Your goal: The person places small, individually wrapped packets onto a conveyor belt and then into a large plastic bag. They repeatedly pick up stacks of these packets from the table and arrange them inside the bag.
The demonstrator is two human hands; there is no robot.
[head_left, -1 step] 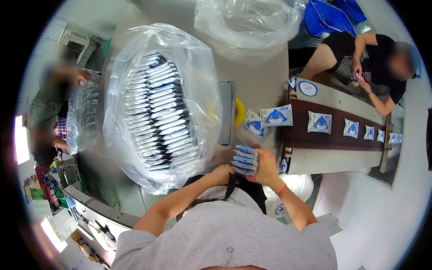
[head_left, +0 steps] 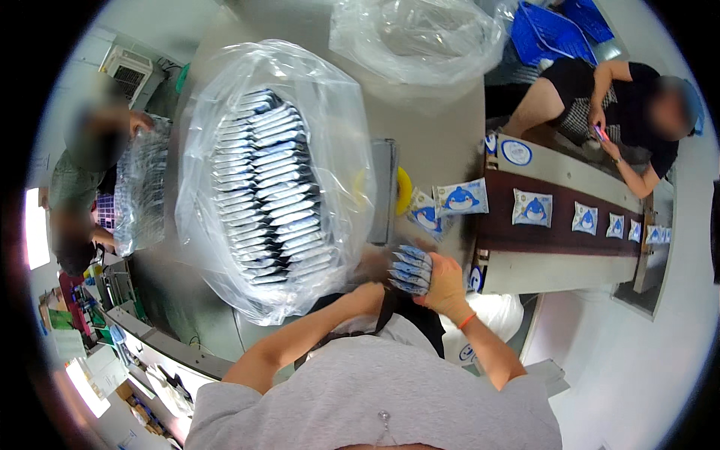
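Note:
My right hand, in an orange-tipped glove, grips a small stack of blue-and-white packets just off the table's near edge. Left of that stack is my left hand; its fingers are smeared by motion, and whether they touch the packets is unclear. Two loose packets printed with a blue whale, one on the table and one at the belt's end, lie beyond my right hand. To the left stands a large clear plastic bag, holding two long rows of upright packets.
A conveyor belt carries spaced packets at the right. Beside the bag are a grey bar-shaped object and a yellow tape roll. More clear plastic lies at the far edge. One person sits right; other people are at the left.
The whole view has shifted slightly. Both hands stay close together, with the packet stack still in my right hand.

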